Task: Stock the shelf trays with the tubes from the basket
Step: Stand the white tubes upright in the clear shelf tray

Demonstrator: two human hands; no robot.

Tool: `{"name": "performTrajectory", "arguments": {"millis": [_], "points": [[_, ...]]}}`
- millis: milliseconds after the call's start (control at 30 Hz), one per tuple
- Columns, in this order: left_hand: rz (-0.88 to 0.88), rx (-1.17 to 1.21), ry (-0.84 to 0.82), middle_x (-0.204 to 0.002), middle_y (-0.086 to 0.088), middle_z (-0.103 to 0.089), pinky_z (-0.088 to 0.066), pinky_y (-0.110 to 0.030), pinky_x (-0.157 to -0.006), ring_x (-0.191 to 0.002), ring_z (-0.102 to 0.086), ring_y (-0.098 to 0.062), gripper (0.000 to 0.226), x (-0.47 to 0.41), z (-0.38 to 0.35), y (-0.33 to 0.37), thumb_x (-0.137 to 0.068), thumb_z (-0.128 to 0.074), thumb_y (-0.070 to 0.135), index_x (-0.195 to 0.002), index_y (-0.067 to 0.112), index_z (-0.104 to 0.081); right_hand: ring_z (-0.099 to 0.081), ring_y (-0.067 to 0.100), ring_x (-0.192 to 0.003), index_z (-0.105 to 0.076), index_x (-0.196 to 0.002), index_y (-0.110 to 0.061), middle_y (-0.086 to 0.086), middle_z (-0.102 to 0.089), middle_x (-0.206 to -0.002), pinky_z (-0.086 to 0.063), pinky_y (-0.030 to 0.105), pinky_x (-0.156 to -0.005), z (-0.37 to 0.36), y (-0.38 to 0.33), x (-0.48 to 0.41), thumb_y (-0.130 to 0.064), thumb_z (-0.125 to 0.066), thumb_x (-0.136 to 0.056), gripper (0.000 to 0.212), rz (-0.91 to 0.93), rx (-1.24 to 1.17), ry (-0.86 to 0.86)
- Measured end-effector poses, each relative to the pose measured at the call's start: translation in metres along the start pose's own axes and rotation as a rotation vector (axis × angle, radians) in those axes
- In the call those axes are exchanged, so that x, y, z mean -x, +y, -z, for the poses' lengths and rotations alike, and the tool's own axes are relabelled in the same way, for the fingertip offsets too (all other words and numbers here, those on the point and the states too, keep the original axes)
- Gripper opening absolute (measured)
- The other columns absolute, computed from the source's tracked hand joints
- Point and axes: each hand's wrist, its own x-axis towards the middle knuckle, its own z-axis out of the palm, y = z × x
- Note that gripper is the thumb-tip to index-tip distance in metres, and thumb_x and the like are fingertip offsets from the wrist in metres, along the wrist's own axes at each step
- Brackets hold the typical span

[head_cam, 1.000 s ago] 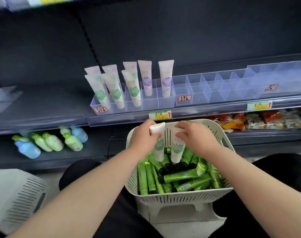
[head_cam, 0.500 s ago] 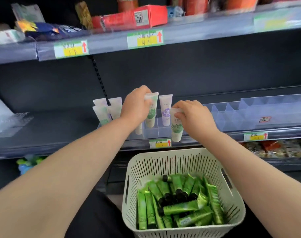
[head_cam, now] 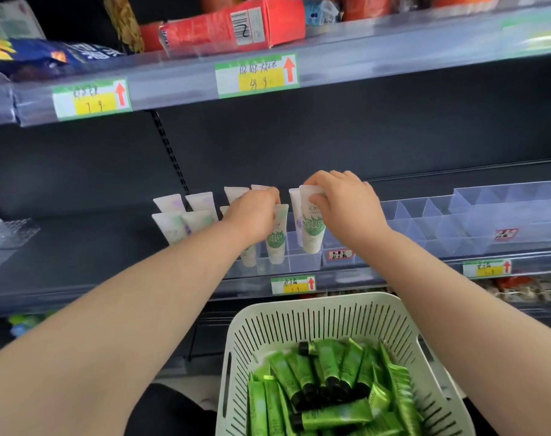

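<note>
Nearest the camera, a pale slotted basket (head_cam: pixel 299 319) was seen, with a heap of green tubes (head_cam: pixel 330 413) lying flat and crossed in it. Beyond its rim, both forearms were stretched up to the middle shelf.

The left hand (head_cam: pixel 252 215) was closed round the crimped top end of a white tube with a green label (head_cam: pixel 275 243), the fingers curled over it and mostly hidden behind the knuckles. The right hand (head_cam: pixel 346 206) was pinched on the top of a second white tube (head_cam: pixel 312 231), thumb in front and fingers behind. Both tubes were held cap down with the long axis near upright, so each hung straight below its grip.

The left one's cap appeared to be inside a front slot of the clear tray (head_cam: pixel 305 262). The right one's cap was just above the next slot, and whether it touched bottom could not be told. A short drop straight down was judged to be all that was called for, with the tube kept upright so the cap cleared the divider.

Standing tubes (head_cam: pixel 170 228) were lined up to the left. The empty slots (head_cam: pixel 425 221) lay to the right, nearer the right hand. Farthest up, a red box (head_cam: pixel 236 26) was set on the top shelf.
</note>
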Motion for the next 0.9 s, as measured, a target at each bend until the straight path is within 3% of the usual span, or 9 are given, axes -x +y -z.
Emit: {"name": "performTrajectory", "arguments": {"millis": [133,333,633,900], "points": [[0.032,-0.017,0.033,-0.103,-0.011,-0.061,-0.042,-0.036,-0.065,-0.087,-0.056,-0.030,0.023,0.000,-0.001,-0.006,-0.088,-0.051,0.002,-0.106,0.016,-0.052,-0.051,0.025,-0.101,-0.055,-0.118,-0.021,0.002,-0.062,-0.110,-0.034,0.035,-0.077,-0.006,-0.002,-0.010,-0.020,-0.047,-0.097,0.023,-0.001,0.007,-0.001],[-0.006,0.048,0.180,-0.121,-0.005,-0.060,-0.049,-0.043,-0.084,-0.109,-0.055,-0.026,0.035,0.007,0.002,-0.012,-0.089,-0.056,0.001,-0.121,0.016,-0.052,-0.052,0.026,-0.100,-0.054,-0.118,-0.021,0.003,-0.062,-0.109,-0.038,0.038,-0.079,-0.022,-0.009,-0.016,-0.020,-0.048,-0.097,0.023,0.002,0.039,-0.064],[-0.033,0.107,0.290,-0.129,0.004,-0.054,-0.040,-0.028,-0.087,-0.121,-0.045,-0.015,0.042,0.025,-0.006,-0.026,-0.089,-0.053,-0.003,-0.124,0.019,-0.053,-0.047,0.028,-0.113,-0.050,-0.128,-0.021,0.006,-0.057,-0.126,-0.037,0.042,-0.090,-0.049,-0.006,-0.014,-0.017,-0.050,-0.096,0.033,-0.061,0.091,-0.203],[-0.122,0.069,0.308,-0.130,0.004,-0.054,-0.039,-0.026,-0.093,-0.121,-0.043,-0.014,0.038,0.041,-0.013,-0.038,-0.089,-0.055,-0.002,-0.122,0.018,-0.055,-0.038,0.028,-0.125,-0.041,-0.136,-0.023,0.006,-0.045,-0.137,-0.035,0.043,-0.102,-0.046,-0.012,-0.010,-0.020,-0.051,-0.097,0.041,-0.054,0.123,-0.117]]}}
